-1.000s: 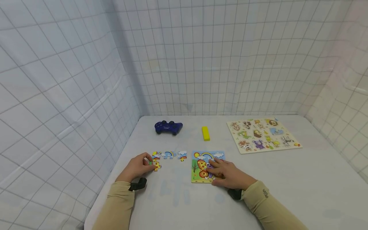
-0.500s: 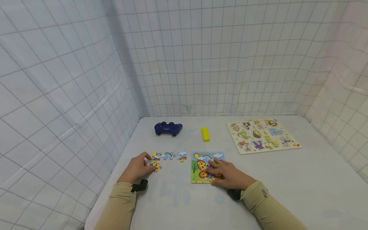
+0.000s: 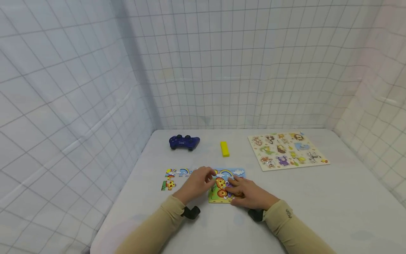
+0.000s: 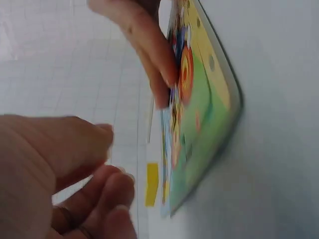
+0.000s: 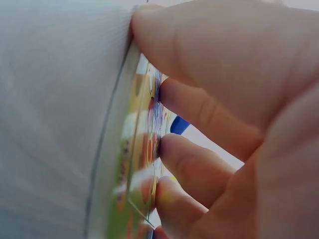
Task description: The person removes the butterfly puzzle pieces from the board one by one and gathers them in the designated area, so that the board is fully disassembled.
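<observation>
A butterfly jigsaw puzzle in a square board point(image 3: 213, 197) lies in front of me. My right hand point(image 3: 250, 194) rests on its right part, fingers spread over the picture and thumb at the near edge, as the right wrist view shows. My left hand point(image 3: 196, 182) hovers at the board's left side. In the left wrist view its fingers point(image 4: 117, 191) are loosely bent, with nothing between them and the thumb. Loose jigsaw pieces lie left of it: a sun piece point(image 3: 170, 173), a rainbow piece point(image 3: 183, 172) and a yellow butterfly-wing piece point(image 3: 168, 185). The left hand mostly hides another at the row's right end.
Behind the pieces sits a dark blue game controller point(image 3: 184, 142). A yellow block point(image 3: 225, 149) lies behind the board. At the back right is a large animal puzzle board point(image 3: 288, 150). White grid-patterned cloth walls point(image 3: 238, 70) enclose the table point(image 3: 304, 197) at the back and sides.
My left hand has let go of the butterfly-wing piece, left it below the sun piece, and moved right to the board. The right hand stays on the board.
</observation>
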Demonstrator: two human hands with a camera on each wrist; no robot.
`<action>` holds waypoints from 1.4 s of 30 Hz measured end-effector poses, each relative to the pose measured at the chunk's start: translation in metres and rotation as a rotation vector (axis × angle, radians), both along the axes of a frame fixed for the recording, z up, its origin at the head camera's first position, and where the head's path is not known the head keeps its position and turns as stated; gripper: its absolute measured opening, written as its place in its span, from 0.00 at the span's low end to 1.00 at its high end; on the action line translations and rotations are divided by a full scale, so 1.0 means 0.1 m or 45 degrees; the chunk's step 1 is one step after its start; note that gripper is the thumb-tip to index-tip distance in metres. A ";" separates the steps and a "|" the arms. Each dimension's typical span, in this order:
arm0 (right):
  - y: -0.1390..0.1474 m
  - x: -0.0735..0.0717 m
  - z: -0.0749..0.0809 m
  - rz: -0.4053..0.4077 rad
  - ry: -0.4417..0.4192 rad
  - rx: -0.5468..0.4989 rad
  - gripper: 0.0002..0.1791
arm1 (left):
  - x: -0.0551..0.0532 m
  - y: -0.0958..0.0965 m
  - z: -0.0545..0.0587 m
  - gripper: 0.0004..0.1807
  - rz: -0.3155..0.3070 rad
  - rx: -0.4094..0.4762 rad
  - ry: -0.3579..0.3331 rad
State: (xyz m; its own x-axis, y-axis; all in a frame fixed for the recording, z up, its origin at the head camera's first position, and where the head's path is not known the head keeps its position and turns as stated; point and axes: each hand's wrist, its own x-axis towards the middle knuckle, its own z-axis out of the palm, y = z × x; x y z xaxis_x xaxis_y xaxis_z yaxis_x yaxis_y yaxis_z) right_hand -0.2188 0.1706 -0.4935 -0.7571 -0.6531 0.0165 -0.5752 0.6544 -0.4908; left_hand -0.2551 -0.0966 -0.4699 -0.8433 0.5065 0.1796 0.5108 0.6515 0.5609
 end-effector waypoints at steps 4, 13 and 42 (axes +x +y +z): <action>0.02 0.00 0.00 -0.004 -0.009 -0.028 0.30 | -0.04 0.30 -0.14 0.10 -0.041 -0.067 -0.041; 0.01 0.03 -0.01 -0.010 -0.005 -0.066 0.30 | -0.03 0.32 -0.32 0.05 0.022 0.003 0.004; 0.17 0.07 -0.03 -0.275 -0.045 0.011 0.49 | -0.10 0.39 -0.39 0.06 0.093 0.017 0.002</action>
State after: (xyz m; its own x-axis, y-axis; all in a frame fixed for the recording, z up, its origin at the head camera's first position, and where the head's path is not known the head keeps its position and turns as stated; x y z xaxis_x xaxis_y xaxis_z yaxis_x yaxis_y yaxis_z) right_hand -0.2122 0.1871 -0.4965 -0.8796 -0.4753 -0.0172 -0.4036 0.7650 -0.5019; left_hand -0.2653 -0.0579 -0.5084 -0.8777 0.4413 0.1870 0.4629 0.6795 0.5692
